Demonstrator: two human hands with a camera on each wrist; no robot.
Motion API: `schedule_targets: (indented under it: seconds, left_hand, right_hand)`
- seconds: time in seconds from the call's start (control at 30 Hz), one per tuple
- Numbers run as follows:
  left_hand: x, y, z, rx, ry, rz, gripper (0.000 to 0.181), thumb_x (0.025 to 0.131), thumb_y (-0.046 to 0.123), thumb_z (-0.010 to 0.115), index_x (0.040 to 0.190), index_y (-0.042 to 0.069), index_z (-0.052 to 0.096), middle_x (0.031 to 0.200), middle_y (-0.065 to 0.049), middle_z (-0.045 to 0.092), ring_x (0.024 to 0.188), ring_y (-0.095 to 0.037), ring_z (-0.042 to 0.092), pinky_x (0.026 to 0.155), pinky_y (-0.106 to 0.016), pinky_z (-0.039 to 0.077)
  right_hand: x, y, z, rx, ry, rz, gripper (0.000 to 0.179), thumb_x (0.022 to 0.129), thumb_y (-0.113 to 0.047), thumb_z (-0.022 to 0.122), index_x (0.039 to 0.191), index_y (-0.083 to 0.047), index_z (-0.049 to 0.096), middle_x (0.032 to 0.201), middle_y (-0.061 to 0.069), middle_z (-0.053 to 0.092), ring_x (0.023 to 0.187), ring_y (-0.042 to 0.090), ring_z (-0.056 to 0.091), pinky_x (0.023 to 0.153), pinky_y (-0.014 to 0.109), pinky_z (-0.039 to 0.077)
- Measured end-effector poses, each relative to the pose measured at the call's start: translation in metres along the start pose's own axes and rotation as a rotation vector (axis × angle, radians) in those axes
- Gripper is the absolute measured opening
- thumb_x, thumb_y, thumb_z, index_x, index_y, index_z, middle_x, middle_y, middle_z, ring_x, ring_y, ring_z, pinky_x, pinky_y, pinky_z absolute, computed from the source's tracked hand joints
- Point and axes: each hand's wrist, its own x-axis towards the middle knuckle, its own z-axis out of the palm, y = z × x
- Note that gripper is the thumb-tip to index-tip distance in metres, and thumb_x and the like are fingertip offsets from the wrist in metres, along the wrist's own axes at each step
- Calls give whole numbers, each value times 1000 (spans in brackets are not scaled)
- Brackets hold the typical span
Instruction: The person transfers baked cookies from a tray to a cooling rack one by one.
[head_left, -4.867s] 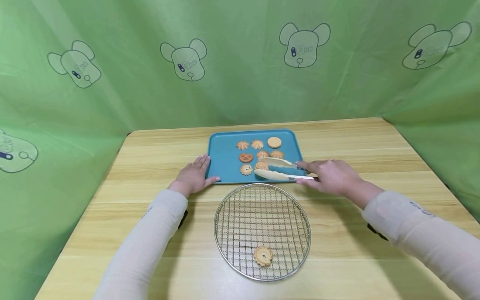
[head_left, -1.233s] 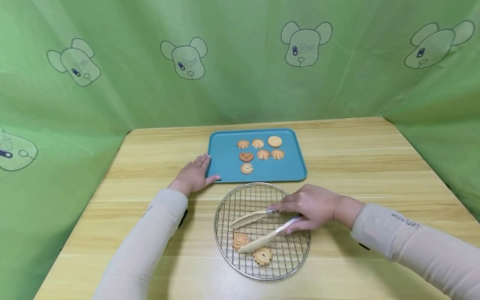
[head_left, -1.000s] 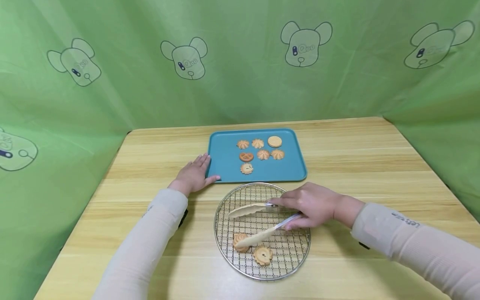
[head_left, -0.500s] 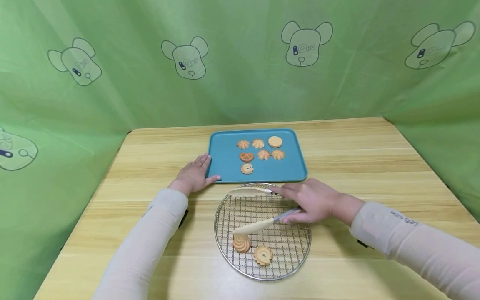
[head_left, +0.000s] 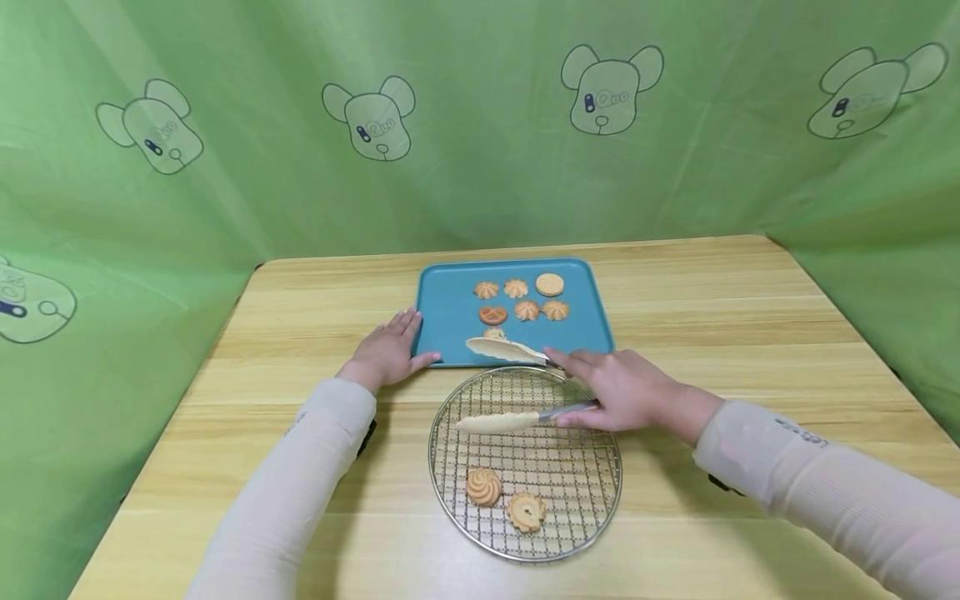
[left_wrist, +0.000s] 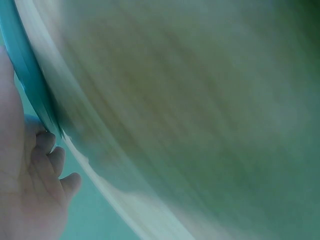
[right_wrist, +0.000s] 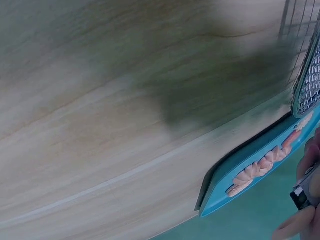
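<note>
My right hand (head_left: 622, 390) holds a pair of tongs (head_left: 501, 422) with cream tips and metal arms, spread apart with nothing between them. One tip overlaps the near edge of the blue tray (head_left: 442, 287) and partly covers a scalloped cookie (head_left: 494, 332); the other is over the round wire rack (head_left: 570, 467). On the rack lie a swirl cookie (head_left: 483, 487) and a ring-shaped cookie (head_left: 527, 512). My left hand (head_left: 384, 350) rests at the tray's left edge, fingers extended; the left wrist view shows the hand (left_wrist: 35, 175) beside the tray rim (left_wrist: 25, 60).
On the tray are several more cookies: a pretzel-patterned one (head_left: 492, 315), a round one (head_left: 550, 284) and shell-like ones (head_left: 527, 310). The wooden table (head_left: 712, 308) is enclosed by a green curtain (head_left: 480, 192) at the back and sides.
The swirl cookie went from the tray to the rack and was let go there. Since then the right hand has moved the opened tongs back towards the tray. The left hand has stayed put.
</note>
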Motion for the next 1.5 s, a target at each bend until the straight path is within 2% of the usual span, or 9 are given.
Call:
schedule_targets:
  seconds: [0.17,0.33,0.53,0.77,0.97,1.13,1.27,1.4,1.5]
  left_hand:
    - [0,0,0,1,8,7,87,95,62,33,152,0,10,158,-14,6,143,-31,9,115,-45,14]
    - [1,-1,1,-4,2,1,87,95,63,33,152,1,9,158,-13,5,143,-30,8,115,-45,13]
    - [4,-3,5,-2,-2,-3,88,95,64,31,152,2,7,158,-12,3,144,-29,6,116,-44,12]
    - [2,-2,2,-9,2,-4,87,95,63,32,152,1,8,158,-13,4,144,-30,7,115,-45,13]
    - [0,0,1,-10,0,-7,87,95,63,33,152,1,9,158,-13,5,144,-30,7,115,-44,13]
    - [1,-1,2,-12,0,-8,87,95,63,33,152,1,9,158,-13,5,144,-29,8,115,-44,13]
    - [5,-3,5,-11,5,-8,88,95,64,33,152,2,8,158,-13,4,144,-30,7,115,-44,13]
    - [7,-5,8,-7,3,-11,89,94,66,32,152,3,7,158,-12,3,144,-29,6,115,-44,12]
    - [8,-6,9,-5,6,-11,90,93,67,31,152,3,7,158,-11,2,144,-28,6,115,-44,12]
  right_hand:
    - [4,0,-2,33,-19,94,94,81,-66,59,145,-1,36,121,26,59,74,30,67,65,44,57]
    - [8,2,-3,39,-55,175,98,81,-73,52,148,-4,32,128,27,54,86,38,66,67,46,56]
    - [14,4,-2,50,-68,221,97,82,-72,53,148,-4,32,127,28,54,82,35,66,57,39,54]
    - [20,8,-2,58,-75,270,94,83,-69,54,147,-4,34,130,29,52,109,45,56,61,42,56]
    - [24,13,-4,33,-85,289,89,85,-66,55,144,-2,39,124,27,57,104,43,59,65,48,56]
    - [26,16,-6,7,-100,295,86,85,-65,55,143,-3,41,121,26,59,102,42,61,55,39,54]
    - [28,17,-9,12,-116,309,85,86,-64,54,144,-4,41,118,26,61,96,39,63,45,29,46]
    - [31,20,-11,1,-128,314,83,87,-64,53,143,-4,42,114,24,63,82,30,64,41,26,41]
    - [33,22,-11,-8,-137,316,82,87,-64,53,143,-5,42,113,22,64,80,28,63,41,27,41]
